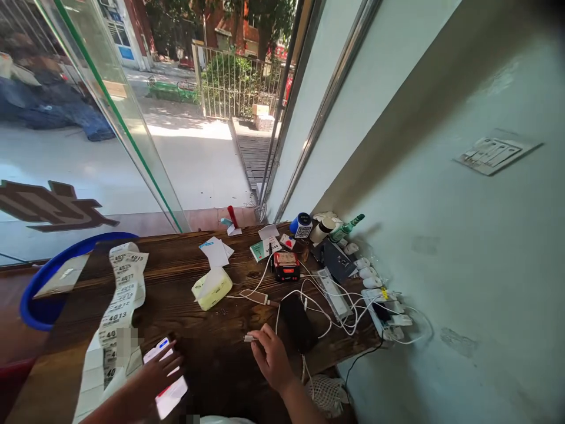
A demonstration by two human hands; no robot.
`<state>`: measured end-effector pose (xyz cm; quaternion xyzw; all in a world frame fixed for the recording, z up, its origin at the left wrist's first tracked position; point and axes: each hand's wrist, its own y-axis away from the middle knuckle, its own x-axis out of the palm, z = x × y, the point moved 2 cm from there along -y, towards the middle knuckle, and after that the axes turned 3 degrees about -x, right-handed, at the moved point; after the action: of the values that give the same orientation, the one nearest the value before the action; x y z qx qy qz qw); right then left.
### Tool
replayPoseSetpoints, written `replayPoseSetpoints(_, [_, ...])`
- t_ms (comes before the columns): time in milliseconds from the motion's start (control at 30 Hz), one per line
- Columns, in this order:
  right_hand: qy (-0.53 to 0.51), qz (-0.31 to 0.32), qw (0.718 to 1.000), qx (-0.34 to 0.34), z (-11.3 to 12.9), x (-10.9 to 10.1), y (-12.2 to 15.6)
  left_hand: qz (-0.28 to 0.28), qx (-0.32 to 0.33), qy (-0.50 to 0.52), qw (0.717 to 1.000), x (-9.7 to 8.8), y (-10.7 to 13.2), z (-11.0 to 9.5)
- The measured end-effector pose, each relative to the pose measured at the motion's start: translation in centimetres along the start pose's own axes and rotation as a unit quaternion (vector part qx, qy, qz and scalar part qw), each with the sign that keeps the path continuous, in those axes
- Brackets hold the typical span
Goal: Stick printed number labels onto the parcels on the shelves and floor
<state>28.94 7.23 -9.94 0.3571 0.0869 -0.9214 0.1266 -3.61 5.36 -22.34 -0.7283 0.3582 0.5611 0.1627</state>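
Observation:
My left hand (pixel 161 372) lies across a smartphone (pixel 171 399) with a lit screen. Its fingers are stretched out and slightly apart over the phone, hiding the middle of the screen. In my right hand (pixel 272 359), thumb and fingertips pinch a small white charging plug (pixel 249 338), whose tip points left. Most of its cable is hidden by the hand. Just beyond my right hand is a black, flat object (pixel 298 324) with white cables around it. A strip of numbered labels (pixel 125 288) runs beside my left forearm.
On the wooden table (pixel 176 282) are a yellow tissue pack (pixel 212 288), paper slips (pixel 216 252), a red-black battery (pixel 286 267) and a brown power bank (pixel 257 296). Tangled cables lead to a power strip (pixel 377 312) by the wall. A blue basin (pixel 33 306) stands left, near the glass door (pixel 119 129).

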Motion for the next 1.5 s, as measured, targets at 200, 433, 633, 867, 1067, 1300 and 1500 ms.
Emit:
replayPoseSetpoints(200, [-0.064,0.039,0.997,0.015,1.8,1.4,0.6,-0.084,-0.153,0.076,0.982,-8.0,-5.6,-4.9])
replayPoseSetpoints(433, [-0.076,-0.035,0.993,0.077,2.2,2.6,-0.9,-0.155,-0.136,0.108,0.973,-9.3,-8.8,-7.0])
replayPoseSetpoints(633, [-0.033,-0.001,0.996,0.080,2.2,2.2,-1.2,-0.150,-0.147,0.107,0.972,-9.0,-8.5,-7.0])
replayPoseSetpoints(867, [0.077,0.070,0.990,0.091,2.5,1.3,-1.7,-0.123,-0.145,0.105,0.976,-9.3,-8.6,-7.8])
replayPoseSetpoints(1067, [0.078,0.125,0.981,0.122,1.6,0.2,-1.6,-0.096,-0.110,0.118,0.982,-8.6,-9.2,-8.9])
replayPoseSetpoints(1300, [-0.002,0.149,0.967,0.206,-0.4,0.5,0.2,-0.021,-0.068,0.087,0.994,-7.4,-10.9,-9.0])
replayPoseSetpoints(1500, [-0.015,0.155,0.957,0.245,-3.4,1.3,1.9,-0.013,0.124,-0.036,0.992,-7.1,-16.2,-8.8])
